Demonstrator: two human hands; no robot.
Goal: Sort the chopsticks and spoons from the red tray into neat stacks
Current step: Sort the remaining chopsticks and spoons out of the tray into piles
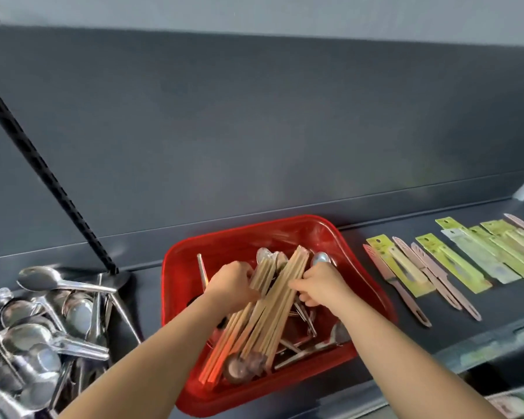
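A red tray (357, 267) sits on a dark shelf and holds a fanned bundle of wooden chopsticks (263, 322) over several metal spoons (321, 259). Both hands are inside the tray. My left hand (232, 284) grips the left part of the chopstick bundle near its upper end. My right hand (321, 285) curls its fingers round the right part of the same bundle. The fingertips are partly hidden by the sticks. Two brownish spoon bowls (244, 368) lie at the tray's near end.
A loose heap of shiny metal spoons (43, 334) lies on the shelf at the left. To the right, green and pink packaged items (454, 261) lie in a row. A black slotted upright (43, 164) slants down at the left. A dark back wall rises behind.
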